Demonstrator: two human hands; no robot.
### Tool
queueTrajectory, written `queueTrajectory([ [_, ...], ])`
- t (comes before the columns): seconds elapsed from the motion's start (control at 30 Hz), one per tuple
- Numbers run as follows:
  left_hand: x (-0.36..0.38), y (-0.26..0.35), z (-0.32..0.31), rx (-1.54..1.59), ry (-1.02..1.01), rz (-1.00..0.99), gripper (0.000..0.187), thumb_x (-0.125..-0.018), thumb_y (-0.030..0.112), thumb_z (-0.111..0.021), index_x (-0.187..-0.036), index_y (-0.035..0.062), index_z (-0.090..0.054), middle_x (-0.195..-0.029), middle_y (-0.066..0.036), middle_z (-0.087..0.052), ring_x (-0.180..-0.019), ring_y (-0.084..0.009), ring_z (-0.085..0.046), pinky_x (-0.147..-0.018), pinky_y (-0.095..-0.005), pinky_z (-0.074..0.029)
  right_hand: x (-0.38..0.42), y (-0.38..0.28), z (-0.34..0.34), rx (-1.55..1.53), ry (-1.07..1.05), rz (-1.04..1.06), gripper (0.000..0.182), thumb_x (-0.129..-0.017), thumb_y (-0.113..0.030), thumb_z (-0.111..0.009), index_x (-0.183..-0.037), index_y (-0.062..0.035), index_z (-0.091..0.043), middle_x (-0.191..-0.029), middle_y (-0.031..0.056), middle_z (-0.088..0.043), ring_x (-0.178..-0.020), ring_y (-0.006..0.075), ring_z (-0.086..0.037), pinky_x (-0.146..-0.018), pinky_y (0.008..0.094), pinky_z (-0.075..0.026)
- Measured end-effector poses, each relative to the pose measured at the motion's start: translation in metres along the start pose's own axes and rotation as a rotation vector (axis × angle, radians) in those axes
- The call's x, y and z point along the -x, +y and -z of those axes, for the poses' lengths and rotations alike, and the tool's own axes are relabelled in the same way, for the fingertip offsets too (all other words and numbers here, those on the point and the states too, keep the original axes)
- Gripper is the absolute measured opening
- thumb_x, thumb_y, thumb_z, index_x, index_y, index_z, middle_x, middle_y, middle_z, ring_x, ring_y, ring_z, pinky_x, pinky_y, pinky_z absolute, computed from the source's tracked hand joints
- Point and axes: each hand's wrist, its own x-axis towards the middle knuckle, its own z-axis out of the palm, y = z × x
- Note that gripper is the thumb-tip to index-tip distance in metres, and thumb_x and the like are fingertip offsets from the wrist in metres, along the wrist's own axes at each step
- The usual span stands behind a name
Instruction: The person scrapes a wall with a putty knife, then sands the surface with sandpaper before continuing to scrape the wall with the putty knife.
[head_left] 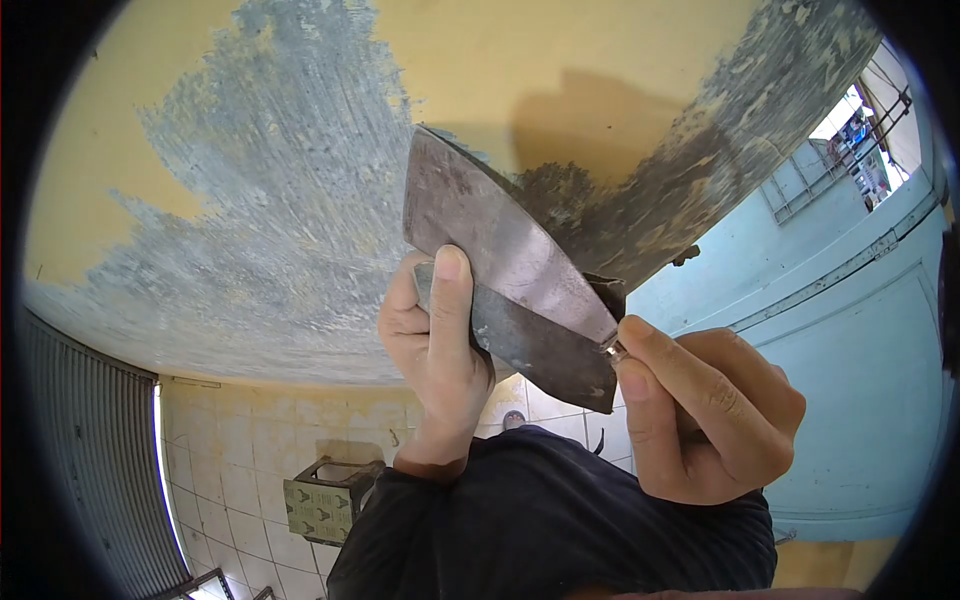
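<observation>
A putty knife (500, 230) with a wide, smeared metal blade is held up in front of the wall. My right hand (715, 410) pinches it at the narrow neck, and the handle is hidden by the fingers. Against the blade lies a dark grey, sandpaper-like sheet (550, 358), showing below the blade and behind its narrow end. My left hand (440, 340) is closed on the sheet at the blade's lower edge, thumb in front and fingers curled behind.
The yellow wall (480, 50) has a large scraped grey patch (270, 150) and a dark strip at its edge. A pale blue door (850, 370) stands at right. Lower left are a small stool (320, 505), floor tiles (240, 430) and a ribbed shutter (90, 450).
</observation>
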Motion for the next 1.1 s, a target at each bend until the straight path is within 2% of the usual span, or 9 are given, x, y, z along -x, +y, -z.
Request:
queueTrajectory([
  [0.2,0.005,-0.002,-0.001,-0.153,0.023,-0.008,0.019,-0.106,0.017,-0.052,-0.098,0.0018,-0.061,-0.090,-0.002,-0.064,-0.076,-0.0050,-0.056,-0.068,-0.0211,-0.044,0.001,0.002,0.007,-0.036,-0.025,-0.022,0.038,-0.071,0.005,-0.080,-0.107,-0.0043,-0.078,-0.058,0.0056,-0.061,-0.043,0.0120,-0.056,-0.040,0.0217,-0.040],
  [0.33,0.002,0.004,-0.004,-0.030,0.031,0.026,0.019,-0.106,0.017,-0.052,-0.098,0.0021,-0.061,-0.089,-0.001,-0.064,-0.074,-0.0044,-0.055,-0.066,-0.0205,-0.043,0.001,0.000,0.006,0.013,-0.034,-0.030,0.038,-0.070,0.005,-0.080,-0.107,-0.0042,-0.078,-0.058,0.0051,-0.061,-0.043,0.0122,-0.056,-0.040,0.0222,-0.039],
  [0.4,0.003,0.001,0.002,-0.208,-0.057,-0.030,0.020,-0.106,0.018,-0.052,-0.097,0.0024,-0.061,-0.088,-0.001,-0.063,-0.072,-0.0039,-0.053,-0.065,-0.0197,-0.042,0.007,0.006,0.006,-0.054,0.032,-0.027,0.036,-0.070,0.004,-0.081,-0.105,-0.0041,-0.078,-0.058,0.0044,-0.060,-0.043,0.0118,-0.055,-0.040,0.0223,-0.037],
  [0.6,0.002,0.003,-0.003,-0.054,-0.040,0.004,0.022,-0.106,0.019,-0.051,-0.094,0.0026,-0.061,-0.085,-0.001,-0.063,-0.070,-0.0039,-0.052,-0.063,-0.0198,-0.040,0.004,0.004,0.005,-0.025,0.008,-0.031,0.036,-0.070,0.003,-0.081,-0.105,-0.0042,-0.079,-0.058,0.0051,-0.061,-0.043,0.0113,-0.056,-0.039,0.0215,-0.036],
  [0.73,0.002,0.002,-0.003,-0.205,-0.037,-0.008,0.022,-0.106,0.018,-0.052,-0.095,0.0023,-0.061,-0.084,-0.001,-0.063,-0.071,-0.0044,-0.054,-0.064,-0.0199,-0.042,0.006,0.005,0.001,-0.064,0.060,-0.041,0.037,-0.068,0.004,-0.081,-0.105,-0.0038,-0.079,-0.058,0.0050,-0.060,-0.043,0.0112,-0.056,-0.039,0.0212,-0.037],
  [0.8,-0.003,0.006,-0.007,-0.026,0.027,0.008,0.021,-0.106,0.018,-0.052,-0.096,0.0019,-0.062,-0.085,-0.002,-0.064,-0.072,-0.0056,-0.057,-0.065,-0.0208,-0.044,0.000,0.004,-0.003,-0.049,0.055,-0.001,0.038,-0.067,0.005,-0.081,-0.105,-0.0031,-0.078,-0.057,0.0048,-0.060,-0.043,0.0112,-0.056,-0.039,0.0215,-0.038],
  [1.0,0.003,0.005,-0.004,-0.152,0.029,-0.002,0.021,-0.106,0.019,-0.053,-0.096,0.0016,-0.062,-0.086,-0.003,-0.065,-0.072,-0.0063,-0.057,-0.066,-0.0216,-0.045,0.002,0.004,0.002,-0.061,0.032,-0.028,0.037,-0.069,0.005,-0.080,-0.104,-0.0025,-0.078,-0.057,0.0054,-0.061,-0.043,0.0111,-0.056,-0.040,0.0214,-0.039],
  [1.1,-0.005,0.006,-0.001,-0.085,0.026,-0.020,0.021,-0.106,0.018,-0.053,-0.095,0.0020,-0.061,-0.086,-0.001,-0.063,-0.073,-0.0055,-0.055,-0.067,-0.0202,-0.043,-0.004,-0.003,0.001,-0.027,-0.016,-0.029,0.036,-0.070,0.005,-0.079,-0.105,-0.0027,-0.078,-0.058,0.0058,-0.061,-0.044,0.0110,-0.057,-0.040,0.0215,-0.039],
])
